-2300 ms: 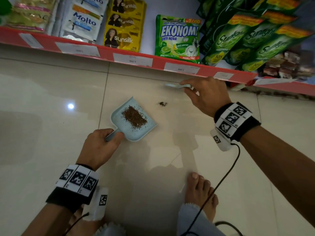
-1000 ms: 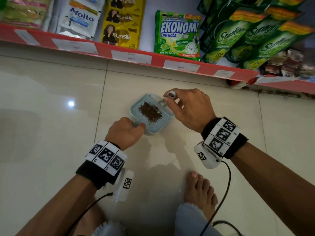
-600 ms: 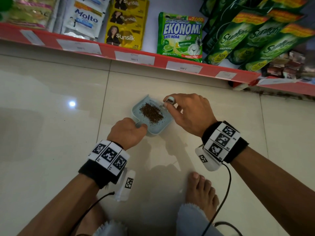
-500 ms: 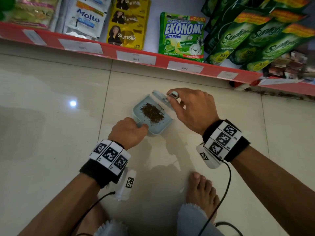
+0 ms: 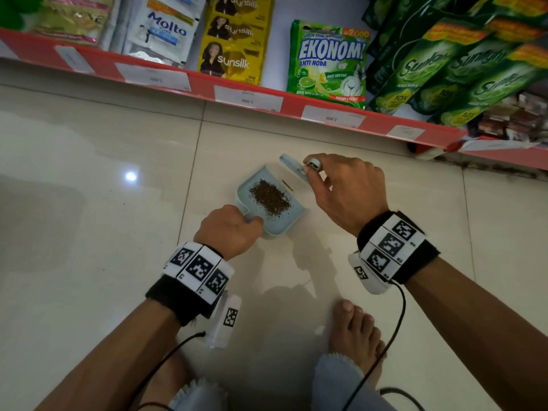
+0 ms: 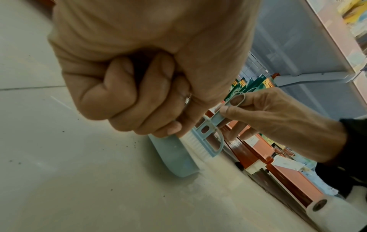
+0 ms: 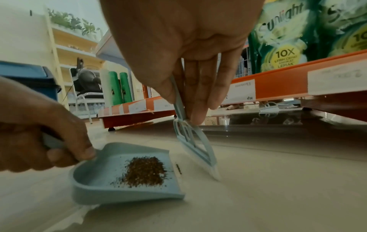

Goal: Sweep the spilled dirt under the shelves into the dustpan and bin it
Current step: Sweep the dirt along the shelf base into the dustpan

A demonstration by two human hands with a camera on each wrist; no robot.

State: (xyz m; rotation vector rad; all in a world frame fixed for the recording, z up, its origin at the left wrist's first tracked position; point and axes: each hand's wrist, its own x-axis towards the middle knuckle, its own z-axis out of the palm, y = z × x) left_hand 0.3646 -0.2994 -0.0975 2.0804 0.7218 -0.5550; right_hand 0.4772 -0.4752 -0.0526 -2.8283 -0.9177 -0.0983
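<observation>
The sweeping step is judged to be nearly finished. A small blue dustpan [image 5: 268, 200] is laid flat on the floor, its handle clenched in the left hand [image 5: 228, 229]. A heap of brown dirt [image 5: 269, 198] is gathered in the middle of the pan, and a thin dark line of dirt [image 7: 178, 168] is left at the pan's open lip. A little blue brush [image 7: 195, 146] is pinched by its handle between the thumb and fingers of the right hand [image 5: 344, 191], with the white bristles set on the floor just beside that lip.

The next move is judged to call for a short stroke toward the pan, so that the last line is carried over the lip; the pan would then have to be kept level on its way to a bin. A few loose specks [image 6: 63, 131] are seen on the floor on the pan's far side from the brush.

The floor [image 5: 89, 232] is of glossy pale tile. Beyond the pan, a low red shelf [image 5: 252, 96] is stocked with sachets [image 5: 237, 40] and green pouches [image 5: 430, 63].
</observation>
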